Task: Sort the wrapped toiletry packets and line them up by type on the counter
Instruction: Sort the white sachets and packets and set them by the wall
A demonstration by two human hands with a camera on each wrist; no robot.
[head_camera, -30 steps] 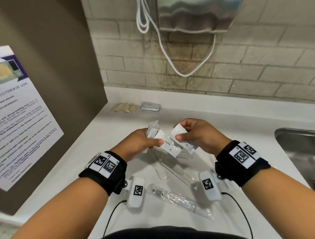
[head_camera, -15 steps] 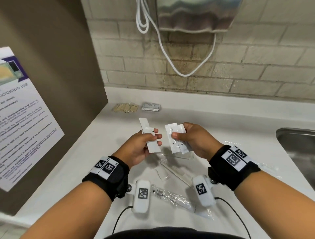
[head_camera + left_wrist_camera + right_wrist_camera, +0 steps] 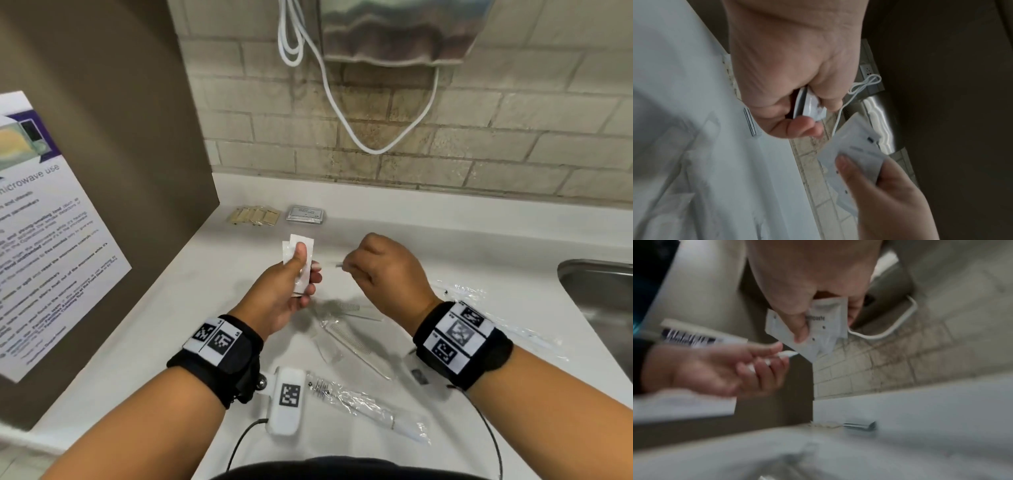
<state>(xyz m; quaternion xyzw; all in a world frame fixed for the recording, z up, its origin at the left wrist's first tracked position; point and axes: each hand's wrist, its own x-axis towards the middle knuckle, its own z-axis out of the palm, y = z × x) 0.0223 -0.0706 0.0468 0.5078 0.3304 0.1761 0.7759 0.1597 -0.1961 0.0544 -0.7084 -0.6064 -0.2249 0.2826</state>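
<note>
My left hand [image 3: 294, 265] holds white toothpaste packets [image 3: 302, 244] upright, thumb pressed on their face. They show edge-on in the left wrist view [image 3: 807, 104]. My right hand [image 3: 363, 269], a fist just to the right, pinches more white packets [image 3: 826, 331]. From the head only their thin edge [image 3: 337, 264] shows, pointing at the left hand. At the back of the counter lie a row of tan packets [image 3: 255, 216] and a stack of silver packets [image 3: 306, 214]. Clear-wrapped combs [image 3: 349, 339] and a wrapped toothbrush [image 3: 363, 407] lie below my hands.
A steel sink [image 3: 599, 298] is set into the counter at the right. A brown panel with a poster [image 3: 51, 222] walls off the left. A hand dryer [image 3: 397, 31] with a looped white cable [image 3: 329, 89] hangs above. More clear wrappers [image 3: 479, 305] lie beside the right wrist.
The hands parted half a second ago, each keeping packets. The left hand has since stood its packets upright, and the right hand has turned its packets edge-on toward the left hand.
</note>
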